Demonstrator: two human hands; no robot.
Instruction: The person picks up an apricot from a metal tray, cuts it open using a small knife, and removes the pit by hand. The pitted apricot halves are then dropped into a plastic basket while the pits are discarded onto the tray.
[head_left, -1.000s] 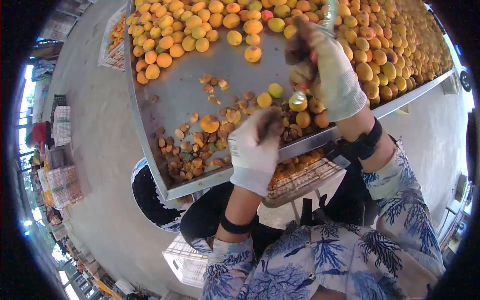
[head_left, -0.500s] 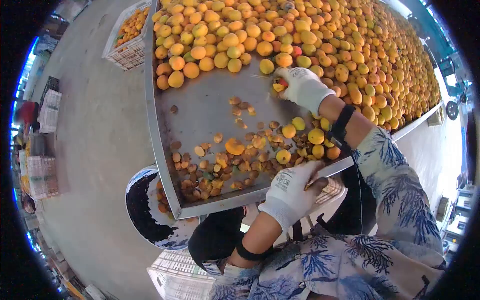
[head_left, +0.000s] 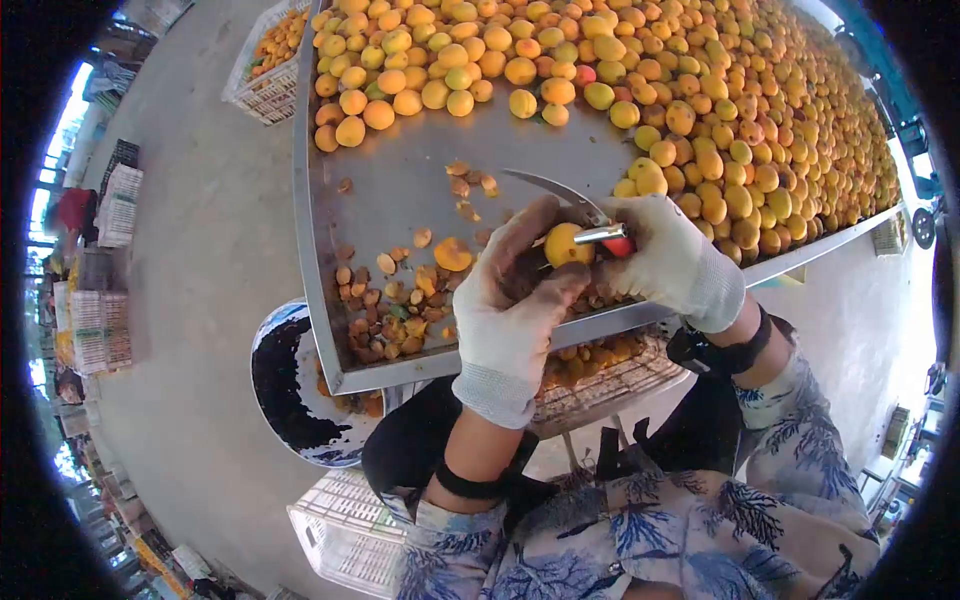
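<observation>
My left hand (head_left: 515,305), in a white glove with bare, stained fingertips, grips a yellow-orange apricot (head_left: 564,245) above the metal tray's near edge. Close beside it, my right hand (head_left: 680,260), gloved the same way, holds a curved knife (head_left: 560,188) with a red handle and a shiny metal collar. The blade points left, beyond the apricot, and the collar lies across the fruit's right side. Whether the edge is cutting the skin cannot be made out. Below the hands, apricot stones and scraps (head_left: 390,315) lie in the tray, partly hidden by my left hand.
A large heap of apricots (head_left: 690,110) covers the back and right of the metal tray (head_left: 420,160). Under its front edge is a crate of apricot pieces (head_left: 600,375). A bucket (head_left: 285,400) stands at the left corner, and a white crate (head_left: 350,530) sits on the floor.
My right hand has come back from the heap with the knife toward my left hand. My left hand has risen over the tray edge and now holds an apricot.
</observation>
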